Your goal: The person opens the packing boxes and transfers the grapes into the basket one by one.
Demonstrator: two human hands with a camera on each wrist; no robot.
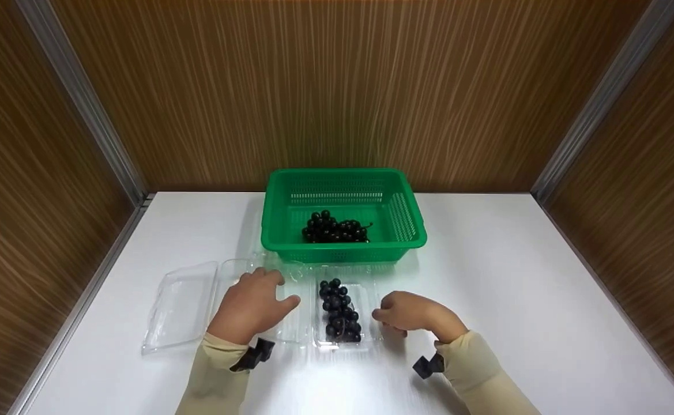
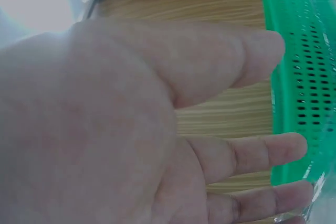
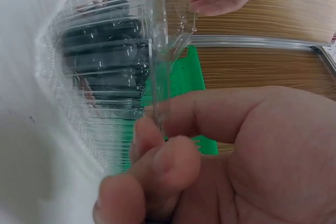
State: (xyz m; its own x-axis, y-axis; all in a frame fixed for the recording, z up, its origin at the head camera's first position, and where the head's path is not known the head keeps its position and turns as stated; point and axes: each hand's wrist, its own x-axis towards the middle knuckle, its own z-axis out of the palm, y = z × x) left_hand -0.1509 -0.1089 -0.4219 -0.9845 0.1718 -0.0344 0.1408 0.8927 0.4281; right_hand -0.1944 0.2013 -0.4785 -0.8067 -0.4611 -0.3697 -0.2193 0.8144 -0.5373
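A bunch of dark grapes (image 1: 339,311) lies in a clear plastic container (image 1: 366,300) in the middle of the table. In the right wrist view the grapes look blurred through the container's ribbed wall (image 3: 105,135). My right hand (image 1: 417,314) pinches the container's right rim between thumb and curled fingers. Over the clear plastic to the left hovers my left hand (image 1: 253,305), its fingers extended and thumb spread apart. Its palm (image 2: 89,124) holds nothing. Clear plastic shows near its fingertips; contact is unclear.
Behind the containers stands a green basket (image 1: 337,253) with more dark grapes (image 1: 337,229) inside. Another clear plastic piece (image 1: 181,305) lies at the left of the white table (image 1: 504,276). Wood-grain panels (image 1: 337,86) enclose the back and sides.
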